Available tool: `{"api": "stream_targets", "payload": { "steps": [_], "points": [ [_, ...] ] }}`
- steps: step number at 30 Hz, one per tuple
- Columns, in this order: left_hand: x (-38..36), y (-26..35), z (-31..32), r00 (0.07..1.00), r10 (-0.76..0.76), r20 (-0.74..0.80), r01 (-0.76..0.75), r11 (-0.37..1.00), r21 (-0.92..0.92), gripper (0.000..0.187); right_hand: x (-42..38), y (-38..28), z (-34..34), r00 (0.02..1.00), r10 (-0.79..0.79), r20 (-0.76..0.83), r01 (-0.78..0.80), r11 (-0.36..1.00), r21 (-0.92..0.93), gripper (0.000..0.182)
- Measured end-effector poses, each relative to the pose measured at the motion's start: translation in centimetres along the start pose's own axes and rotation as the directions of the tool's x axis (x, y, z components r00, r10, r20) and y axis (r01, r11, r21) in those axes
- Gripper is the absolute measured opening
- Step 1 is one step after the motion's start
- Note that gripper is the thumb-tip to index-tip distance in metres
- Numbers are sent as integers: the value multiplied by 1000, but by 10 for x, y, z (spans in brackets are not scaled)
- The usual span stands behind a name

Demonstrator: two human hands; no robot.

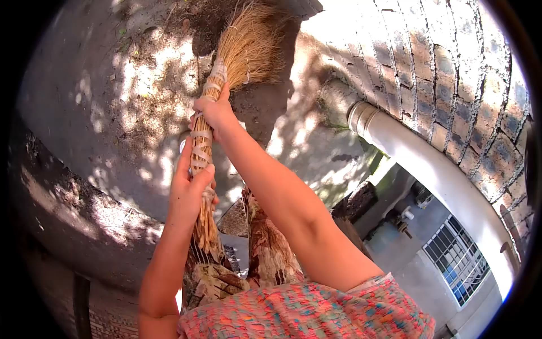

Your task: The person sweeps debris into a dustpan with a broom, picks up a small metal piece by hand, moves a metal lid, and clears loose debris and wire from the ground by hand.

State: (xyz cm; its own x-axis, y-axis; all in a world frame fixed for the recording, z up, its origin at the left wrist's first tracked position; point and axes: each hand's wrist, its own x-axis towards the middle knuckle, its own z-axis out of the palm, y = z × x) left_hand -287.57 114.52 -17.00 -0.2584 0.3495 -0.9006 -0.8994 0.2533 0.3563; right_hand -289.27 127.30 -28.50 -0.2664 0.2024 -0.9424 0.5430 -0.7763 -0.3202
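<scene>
A straw broom (201,148) reaches away from my body, its handle a bundle of stalks bound with pale bands. Its fanned bristles (254,42) are at the top of the view, over the ground. My right hand (217,114) is wrapped round the upper handle, just below the bristles. Lower down, my left hand (191,185) grips the same handle near its butt end, thumb lying along the stalks. Frayed stalk ends stick out below it, towards my body.
Dry leaf litter (149,79) lies on the sun-dappled ground at upper left. A brick wall (418,68) rises at upper right, with a white pipe (435,169) along it. A barred window (457,257) shows at lower right.
</scene>
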Motion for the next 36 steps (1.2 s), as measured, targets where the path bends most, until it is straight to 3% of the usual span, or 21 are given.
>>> {"api": "stream_targets", "payload": {
  "steps": [3,6,10,11,13,14,15,18,20,21,23,24,25,26,27,29,31,32,33,34,36],
  "points": [
    [-52,-49,31,965,188,182,-220,959,178,69,-67,15,-59,1000,-13,29,13,1000,2,103],
    [-89,-75,51,951,139,276,-177,977,117,70,-133,29,-104,993,-33,-112,33,999,-3,100],
    [-35,-59,35,872,-121,474,-7,966,260,75,-95,62,-152,946,-77,-316,129,981,147,97],
    [-12,-56,26,832,-220,509,33,936,351,76,-63,73,-158,968,-27,-249,73,981,180,92],
    [9,-67,-11,929,-147,338,18,934,358,76,-16,91,-103,974,33,-222,21,972,235,98],
    [7,-66,-38,976,-108,187,65,972,224,75,-11,92,-56,980,63,-189,-26,981,193,105],
    [-6,-59,-57,994,-103,30,100,991,87,74,-5,95,-15,981,158,-116,-144,982,121,108],
    [-56,-43,-63,981,-14,-196,40,991,130,72,-27,105,41,984,173,48,-176,983,50,107],
    [-87,-63,-41,977,137,-162,-119,986,116,71,-64,94,34,953,184,241,-205,977,65,107],
    [-101,-82,-34,976,200,-88,-160,928,335,71,-84,84,18,956,182,229,-193,981,24,105],
    [-136,-52,-2,986,-161,39,150,967,207,74,-126,72,-14,970,153,189,-159,987,14,104],
    [-142,-76,3,997,19,75,-39,960,276,74,-137,70,-28,976,124,177,-130,991,23,103],
    [-143,-96,7,974,192,121,-222,915,337,75,-149,66,-42,987,103,120,-107,994,29,103],
    [-143,-89,9,974,194,121,-224,915,335,75,-162,59,-53,997,63,43,-66,995,71,102],
    [-140,-79,11,973,-5,231,-70,946,317,75,-164,62,-70,999,-7,-37,10,998,69,102],
    [-110,-63,16,900,-188,394,42,936,350,76,-151,67,-104,977,-35,-208,70,984,163,101],
    [-46,-79,15,881,-78,467,-86,944,319,76,-103,65,-129,944,-28,-329,86,983,164,101],
    [-6,-86,9,875,-80,477,-90,942,322,77,-67,66,-133,955,-13,-296,63,985,160,101],
    [12,-55,1,861,-256,440,163,957,239,76,-32,67,-128,965,7,-262,35,987,156,102],
    [22,-50,-14,929,-112,354,71,990,125,75,-2,68,-99,980,13,-199,9,994,110,96],
    [27,-24,-57,993,-54,100,57,998,-29,76,25,53,-2,986,39,-162,-34,999,34,102]
  ]
}}
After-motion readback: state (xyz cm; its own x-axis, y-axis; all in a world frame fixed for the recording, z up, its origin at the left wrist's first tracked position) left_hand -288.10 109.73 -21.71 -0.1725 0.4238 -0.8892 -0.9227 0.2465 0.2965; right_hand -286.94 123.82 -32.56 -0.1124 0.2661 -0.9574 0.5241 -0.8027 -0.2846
